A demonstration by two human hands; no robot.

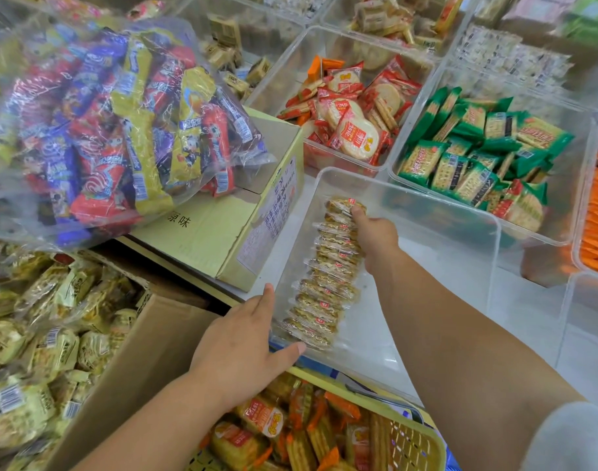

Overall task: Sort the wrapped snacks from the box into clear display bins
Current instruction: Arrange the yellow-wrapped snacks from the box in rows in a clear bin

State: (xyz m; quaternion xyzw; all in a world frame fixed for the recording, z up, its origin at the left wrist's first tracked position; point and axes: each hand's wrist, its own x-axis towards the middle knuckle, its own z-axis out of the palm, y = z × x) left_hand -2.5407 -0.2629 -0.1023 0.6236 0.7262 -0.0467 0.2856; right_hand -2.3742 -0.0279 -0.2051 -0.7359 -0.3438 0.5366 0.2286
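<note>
A row of clear-wrapped golden snacks (328, 283) stands along the left side of a clear display bin (460, 219) in the middle. My right hand (375, 239) is inside the bin, its fingers curled on the far end of the row. My left hand (243, 345) holds the bin's near left corner from outside, fingers spread and the thumb along the front rim. At the lower left an open cardboard box (148, 351) holds several yellow-wrapped snacks (36, 351).
A big clear bag of mixed colourful snacks (104, 130) lies on a closed yellow carton (229, 226) at the left. Bins of red rice crackers (355, 113) and green biscuits (477, 154) stand behind. A yellow basket (409, 440) of orange-wrapped biscuits sits at the bottom.
</note>
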